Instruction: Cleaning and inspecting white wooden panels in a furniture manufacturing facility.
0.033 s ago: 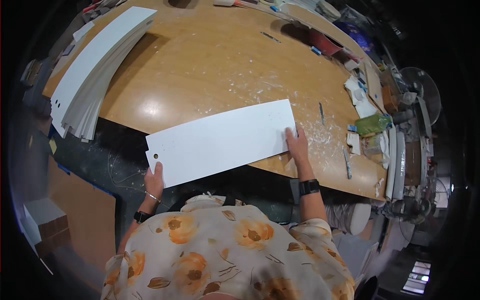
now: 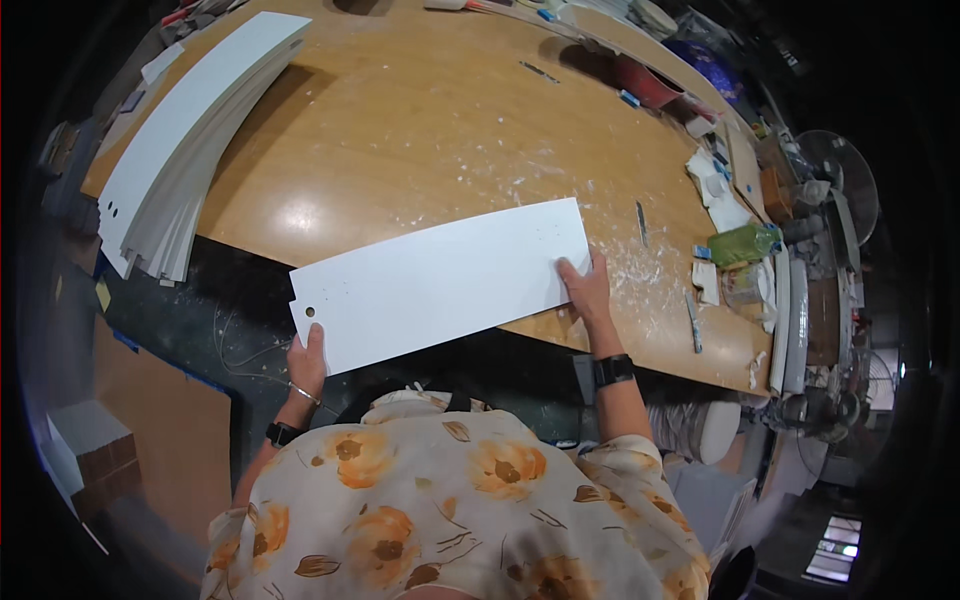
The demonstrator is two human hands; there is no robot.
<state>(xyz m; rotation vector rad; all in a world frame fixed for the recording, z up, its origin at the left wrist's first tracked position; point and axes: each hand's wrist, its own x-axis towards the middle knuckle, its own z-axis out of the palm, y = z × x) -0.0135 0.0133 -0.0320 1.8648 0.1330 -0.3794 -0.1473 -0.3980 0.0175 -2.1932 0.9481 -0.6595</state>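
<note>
Left grip (image 2: pixel 308 355), right grip (image 2: pixel 588 292) clamped on white panel (image 2: pixel 440 280) crossing near edge of table (image 2: pixel 390 140); broad flecked surface beyond.

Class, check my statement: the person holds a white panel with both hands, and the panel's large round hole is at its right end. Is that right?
Not quite: the large round hole is at the left end of the white panel, as the head view shows. The left hand and right hand do both hold it.
</note>
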